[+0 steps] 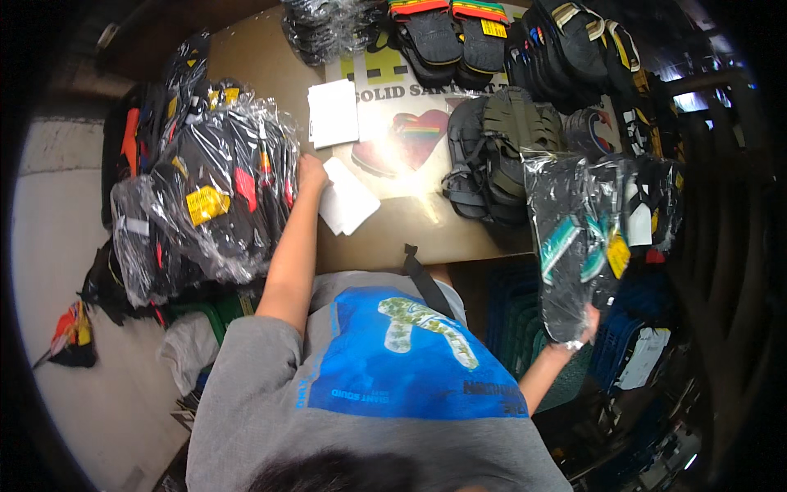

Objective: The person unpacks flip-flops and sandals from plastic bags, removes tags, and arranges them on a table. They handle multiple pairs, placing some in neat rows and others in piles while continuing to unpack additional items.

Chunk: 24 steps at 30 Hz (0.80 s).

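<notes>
My right hand [589,326] grips the lower end of a pair of black sandals [560,246] with teal-and-white straps and a yellow tag, sealed in clear plastic. The pair hangs upright beyond the table's right front edge. On the left, my left hand [310,172] looks closed, its fingertips hidden; what it holds, if anything, cannot be made out. It sits between a heap of plastic-wrapped sandals [225,176] and a few loose white cards [348,198]. Just beyond lies a stack of white cards [334,113].
Grey and olive strapped sandals [492,152] lie on the table [393,234] at right. Black sandals with striped straps [447,41] and clear plastic-wrapped pieces [328,29] line the far side. Blue and green crates [516,320] stand below the right edge. A white wall is at left.
</notes>
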Tool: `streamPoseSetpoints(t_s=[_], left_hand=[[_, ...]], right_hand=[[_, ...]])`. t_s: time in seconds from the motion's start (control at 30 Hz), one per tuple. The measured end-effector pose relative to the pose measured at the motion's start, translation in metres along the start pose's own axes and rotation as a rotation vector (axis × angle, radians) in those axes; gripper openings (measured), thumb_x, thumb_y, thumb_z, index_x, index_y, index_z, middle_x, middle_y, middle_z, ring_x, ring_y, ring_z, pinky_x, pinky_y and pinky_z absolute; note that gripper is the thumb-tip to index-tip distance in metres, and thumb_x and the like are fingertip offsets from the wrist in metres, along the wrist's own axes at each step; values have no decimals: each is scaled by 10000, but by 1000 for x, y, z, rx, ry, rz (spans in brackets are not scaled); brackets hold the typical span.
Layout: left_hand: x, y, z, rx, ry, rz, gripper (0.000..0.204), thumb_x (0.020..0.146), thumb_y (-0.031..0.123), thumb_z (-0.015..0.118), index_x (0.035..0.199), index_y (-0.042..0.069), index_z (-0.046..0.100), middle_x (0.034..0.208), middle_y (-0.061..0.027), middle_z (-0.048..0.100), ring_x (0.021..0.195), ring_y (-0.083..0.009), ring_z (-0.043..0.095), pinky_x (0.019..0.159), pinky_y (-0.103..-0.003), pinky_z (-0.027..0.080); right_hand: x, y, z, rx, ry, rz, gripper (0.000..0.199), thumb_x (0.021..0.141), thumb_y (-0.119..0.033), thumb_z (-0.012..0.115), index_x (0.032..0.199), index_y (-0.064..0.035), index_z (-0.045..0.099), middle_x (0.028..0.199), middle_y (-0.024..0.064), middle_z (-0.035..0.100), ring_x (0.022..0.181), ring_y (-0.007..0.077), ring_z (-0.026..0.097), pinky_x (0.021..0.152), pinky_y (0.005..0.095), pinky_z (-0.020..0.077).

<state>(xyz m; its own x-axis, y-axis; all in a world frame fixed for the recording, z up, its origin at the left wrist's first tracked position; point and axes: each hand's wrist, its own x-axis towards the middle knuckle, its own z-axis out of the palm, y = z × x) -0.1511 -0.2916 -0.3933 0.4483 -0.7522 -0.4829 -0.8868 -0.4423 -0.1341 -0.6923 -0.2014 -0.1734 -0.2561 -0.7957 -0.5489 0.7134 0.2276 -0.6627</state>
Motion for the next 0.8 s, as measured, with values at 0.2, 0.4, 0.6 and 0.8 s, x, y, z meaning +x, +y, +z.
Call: streamPoseSetpoints(t_s=[0.2, 0.4, 0.6, 0.8], left_hand=[[-8, -19, 12, -483, 266, -2, 309, 636, 166, 757, 787, -65, 618, 856, -300, 581, 855, -415, 586, 748, -445, 470], [-63, 11, -65, -465, 329, 121, 307, 780, 258, 619, 803, -46, 643, 767, -274, 593, 768, -385, 606, 684, -444, 471], [-173, 118, -245, -490, 281, 650, 351, 819, 287, 537, 808, -56, 613, 641, -165, 590, 631, -224, 607, 629, -338, 474], [-226, 199, -255, -1628, 351, 961, 377, 857, 337, 491, 999, -4, 564, 928, -128, 587, 888, -194, 552, 805, -317, 418]], right_hand=[[35, -10, -48, 110, -130, 141, 442, 737, -251, 500, 1021, 85, 537, 1016, 219, 597, 899, 334, 591, 827, 438, 470], [77, -64, -39, -52, -163, 299, 398, 679, -196, 530, 975, 68, 565, 896, 206, 618, 750, 310, 619, 707, 386, 519], [79, -63, 43, 22, -442, 390, 424, 694, -219, 523, 1001, 70, 569, 911, 194, 628, 805, 298, 618, 748, 384, 508], [59, -44, 91, 219, -578, 440, 358, 735, -221, 480, 969, 33, 574, 854, 170, 632, 762, 278, 624, 708, 373, 521]])
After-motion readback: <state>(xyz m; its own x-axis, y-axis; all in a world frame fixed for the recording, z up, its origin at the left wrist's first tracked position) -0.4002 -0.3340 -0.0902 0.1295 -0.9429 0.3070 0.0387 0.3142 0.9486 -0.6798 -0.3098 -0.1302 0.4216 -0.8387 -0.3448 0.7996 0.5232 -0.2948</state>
